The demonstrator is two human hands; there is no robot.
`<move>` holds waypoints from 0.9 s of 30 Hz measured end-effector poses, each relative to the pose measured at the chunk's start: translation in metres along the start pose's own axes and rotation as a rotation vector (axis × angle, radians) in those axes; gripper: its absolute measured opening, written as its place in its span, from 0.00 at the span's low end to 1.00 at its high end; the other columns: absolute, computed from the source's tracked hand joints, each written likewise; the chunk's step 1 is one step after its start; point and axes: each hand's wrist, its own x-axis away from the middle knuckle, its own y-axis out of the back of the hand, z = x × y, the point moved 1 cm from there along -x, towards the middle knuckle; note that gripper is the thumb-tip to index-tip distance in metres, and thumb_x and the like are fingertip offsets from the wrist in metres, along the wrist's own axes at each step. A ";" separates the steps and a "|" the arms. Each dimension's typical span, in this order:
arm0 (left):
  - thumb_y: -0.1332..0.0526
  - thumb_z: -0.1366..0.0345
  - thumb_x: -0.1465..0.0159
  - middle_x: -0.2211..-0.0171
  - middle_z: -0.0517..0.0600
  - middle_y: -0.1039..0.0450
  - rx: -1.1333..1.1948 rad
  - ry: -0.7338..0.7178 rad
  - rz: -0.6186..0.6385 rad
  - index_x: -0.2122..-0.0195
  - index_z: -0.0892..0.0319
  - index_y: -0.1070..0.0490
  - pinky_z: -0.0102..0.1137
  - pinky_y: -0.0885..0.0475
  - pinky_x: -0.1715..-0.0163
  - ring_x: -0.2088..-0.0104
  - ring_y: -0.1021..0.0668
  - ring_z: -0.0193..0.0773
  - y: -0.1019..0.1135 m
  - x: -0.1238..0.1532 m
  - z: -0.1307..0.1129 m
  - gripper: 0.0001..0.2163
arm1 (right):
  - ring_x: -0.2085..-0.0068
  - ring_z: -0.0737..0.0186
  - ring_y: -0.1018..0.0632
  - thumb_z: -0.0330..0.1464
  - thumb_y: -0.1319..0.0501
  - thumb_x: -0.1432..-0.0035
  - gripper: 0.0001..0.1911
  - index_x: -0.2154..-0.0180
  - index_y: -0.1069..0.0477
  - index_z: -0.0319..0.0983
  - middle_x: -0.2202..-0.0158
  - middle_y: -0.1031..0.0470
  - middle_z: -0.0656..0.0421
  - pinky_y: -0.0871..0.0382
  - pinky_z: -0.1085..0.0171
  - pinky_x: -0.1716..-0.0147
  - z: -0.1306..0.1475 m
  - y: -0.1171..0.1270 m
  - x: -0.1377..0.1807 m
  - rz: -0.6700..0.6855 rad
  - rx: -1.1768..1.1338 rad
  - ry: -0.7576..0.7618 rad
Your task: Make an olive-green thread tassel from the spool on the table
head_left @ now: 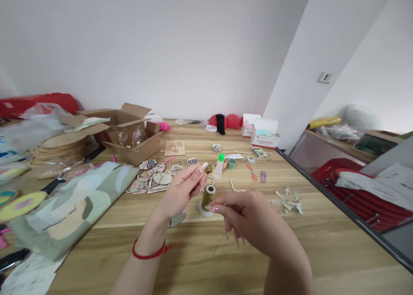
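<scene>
My left hand (187, 186) is closed in a pinch above the wooden table; whatever its fingertips hold is too small to make out. My right hand (245, 209) pinches thumb against forefinger just right of a spool of olive-green thread (209, 197), partly covering it. A faint thin strand hangs below the right fingers, seemingly held there. The spool stands upright on its white base, between my hands. A round mirror-like disc (178, 218) lies below my left wrist. Behind the hands stands a glue bottle (218, 167) with a green cap.
Printed wooden tags (156, 179) lie piled left of my hands. Orange scissors (252, 173), purple snips (263, 176) and paper scraps (288, 202) lie to the right. An open cardboard box (135, 146) and folded patterned fabric (80, 204) occupy the left; sticky-note boxes (265, 141) stand behind.
</scene>
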 end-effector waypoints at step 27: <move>0.46 0.54 0.32 0.81 0.43 0.45 -0.029 -0.060 0.033 0.78 0.60 0.38 0.29 0.50 0.80 0.80 0.42 0.29 -0.001 0.003 -0.003 0.19 | 0.80 0.71 0.32 0.31 0.39 0.44 0.06 0.63 0.25 0.39 0.77 0.27 0.65 0.38 0.70 0.79 0.006 -0.007 -0.008 -0.414 -0.089 0.109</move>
